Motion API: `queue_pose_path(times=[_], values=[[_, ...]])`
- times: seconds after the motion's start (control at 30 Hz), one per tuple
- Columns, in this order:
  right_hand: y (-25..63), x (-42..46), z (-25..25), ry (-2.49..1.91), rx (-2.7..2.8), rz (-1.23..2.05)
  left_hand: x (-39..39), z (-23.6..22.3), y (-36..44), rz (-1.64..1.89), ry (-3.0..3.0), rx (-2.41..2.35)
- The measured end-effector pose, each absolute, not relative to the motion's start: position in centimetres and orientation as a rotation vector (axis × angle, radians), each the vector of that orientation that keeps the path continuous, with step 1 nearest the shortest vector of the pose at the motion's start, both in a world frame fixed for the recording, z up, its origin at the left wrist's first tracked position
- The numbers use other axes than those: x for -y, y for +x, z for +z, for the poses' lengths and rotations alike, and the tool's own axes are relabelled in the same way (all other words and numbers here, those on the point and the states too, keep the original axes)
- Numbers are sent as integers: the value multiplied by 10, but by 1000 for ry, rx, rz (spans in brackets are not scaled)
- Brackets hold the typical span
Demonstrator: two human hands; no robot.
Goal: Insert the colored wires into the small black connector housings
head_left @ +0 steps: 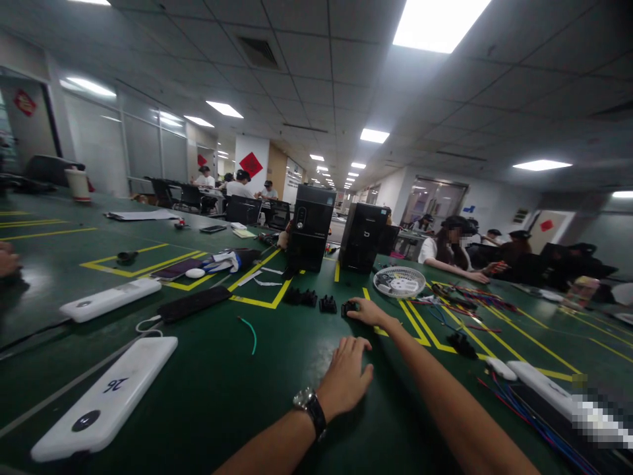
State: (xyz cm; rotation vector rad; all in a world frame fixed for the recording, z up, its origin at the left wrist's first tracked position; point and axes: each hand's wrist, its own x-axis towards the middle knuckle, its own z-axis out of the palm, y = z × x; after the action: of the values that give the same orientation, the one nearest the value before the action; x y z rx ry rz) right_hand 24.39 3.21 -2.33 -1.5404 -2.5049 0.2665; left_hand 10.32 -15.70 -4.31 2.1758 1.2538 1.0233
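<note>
My right hand (368,312) reaches forward over the green table, its fingertips closed on a small black plastic part (349,307). Just left of it stands a similar black part (327,303), and beyond that several more black parts (301,297) sit in a row. Nearer to me, my left hand (345,375), with a watch (309,410) on its wrist, is held low over the table. Its fingers are apart and loosely bent, with nothing in them. My right fingers partly cover the part they hold.
Two black computer towers (310,227) (364,237) stand behind the parts. A round white basket (398,282) is to the right, beside loose wires (469,300). White power banks (106,399) (111,299) and a green wire (251,335) lie left. A person (452,247) sits across the table.
</note>
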Motion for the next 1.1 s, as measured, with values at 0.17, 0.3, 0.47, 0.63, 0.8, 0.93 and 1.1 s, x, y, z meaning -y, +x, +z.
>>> queue_pose_path(times=[0.17,0.3,0.47,0.63,0.8,0.93,1.1], values=[[232,-46,-27,-1488,2514,288,153,-44,102,985,2149,-1269],[226,-47,-28,-1460,2515,310,154,-44,102,979,2156,-1268],[219,-41,-25,-1477,2479,347,155,-43,100,991,2162,-1260],[217,-26,-4,-1500,2409,379,157,-39,100,1022,2302,-1168],[203,5,37,-1430,2423,559,171,-40,115,883,2679,-775],[160,31,70,-1147,2257,1158,186,-45,134,818,2860,-497],[72,43,70,-962,2153,1367,190,-51,141,736,2812,-503]])
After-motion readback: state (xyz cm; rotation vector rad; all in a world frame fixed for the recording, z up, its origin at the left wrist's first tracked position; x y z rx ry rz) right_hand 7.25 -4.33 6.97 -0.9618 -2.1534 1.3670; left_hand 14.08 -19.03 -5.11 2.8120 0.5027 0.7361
